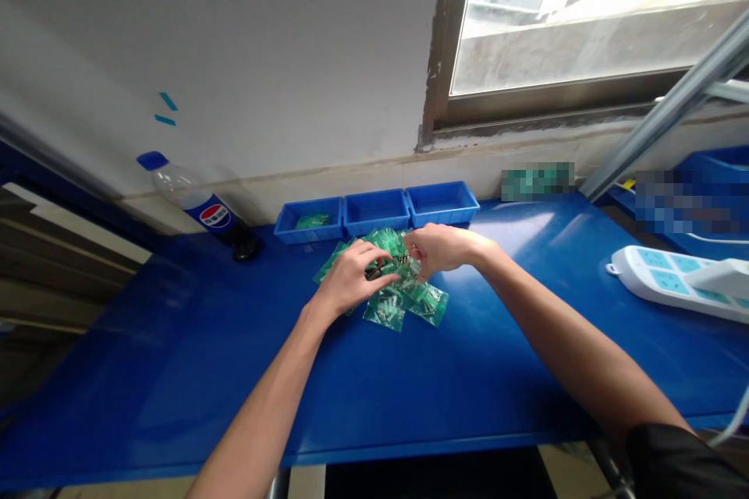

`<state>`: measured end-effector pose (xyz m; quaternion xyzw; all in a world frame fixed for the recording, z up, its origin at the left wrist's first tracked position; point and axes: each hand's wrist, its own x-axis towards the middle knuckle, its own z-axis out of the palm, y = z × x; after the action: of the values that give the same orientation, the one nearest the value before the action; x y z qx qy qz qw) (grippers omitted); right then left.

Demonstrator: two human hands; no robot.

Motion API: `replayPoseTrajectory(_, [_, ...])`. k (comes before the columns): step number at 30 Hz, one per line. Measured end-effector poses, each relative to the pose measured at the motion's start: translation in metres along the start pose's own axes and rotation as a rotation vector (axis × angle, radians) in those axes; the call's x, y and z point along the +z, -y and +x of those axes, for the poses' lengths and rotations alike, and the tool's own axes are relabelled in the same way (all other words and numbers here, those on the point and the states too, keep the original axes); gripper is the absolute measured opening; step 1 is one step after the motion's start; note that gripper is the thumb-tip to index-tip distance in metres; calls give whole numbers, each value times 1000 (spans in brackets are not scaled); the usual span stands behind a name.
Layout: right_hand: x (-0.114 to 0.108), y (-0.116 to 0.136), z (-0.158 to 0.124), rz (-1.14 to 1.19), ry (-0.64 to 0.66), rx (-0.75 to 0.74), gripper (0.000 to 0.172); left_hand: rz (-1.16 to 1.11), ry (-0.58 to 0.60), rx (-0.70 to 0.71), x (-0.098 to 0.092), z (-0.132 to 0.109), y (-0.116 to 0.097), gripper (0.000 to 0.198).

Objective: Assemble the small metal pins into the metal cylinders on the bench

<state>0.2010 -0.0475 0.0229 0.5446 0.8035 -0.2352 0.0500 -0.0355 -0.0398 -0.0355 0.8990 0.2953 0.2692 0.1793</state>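
Observation:
Several small clear bags with green edges and metal parts lie in a pile [386,307] on the blue table. My left hand [354,274] is over the pile's left side, its thumb and fingers apart around some dark parts; whether it grips them is unclear. At the pile's right side, my right hand [434,248] has its fingers curled at the bags, and what they hold, if anything, is hidden. Just behind the pile stand three blue trays in a row. The left tray [310,234] holds some green bags; the middle tray [378,223] and right tray [443,214] show bare bottoms.
A cola bottle [214,212] stands at the back left by the wall. On the right lie a white power strip [661,277] and, farther back, a blurred green item [537,181]. A metal bar [661,109] slants down at the back right, near the window.

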Motion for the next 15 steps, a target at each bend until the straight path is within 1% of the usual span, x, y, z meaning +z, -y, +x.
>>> replayPoseTrajectory(3, [-7,-3,-2,201,-9,-79,25,-34,-35,-26,0,2,-4,26])
replayPoseTrajectory(5, [-13,-3,-7,305,-52,-139,21,-82,-67,-61,-1,4,-6,25])
replayPoseTrajectory(8, [-21,-2,-14,428,-136,-224,19,-182,-106,-137,-3,5,-7,26])
replayPoseTrajectory(11, [-24,1,-18,578,-150,-294,19,-326,-136,-231,-5,5,-6,29])
replayPoseTrajectory(13, [-24,4,-18,681,-147,-327,20,-436,-136,-287,-8,5,-6,32])
replayPoseTrajectory(15, [-22,6,-15,754,-175,-349,22,-535,-95,-318,-13,4,-7,34])
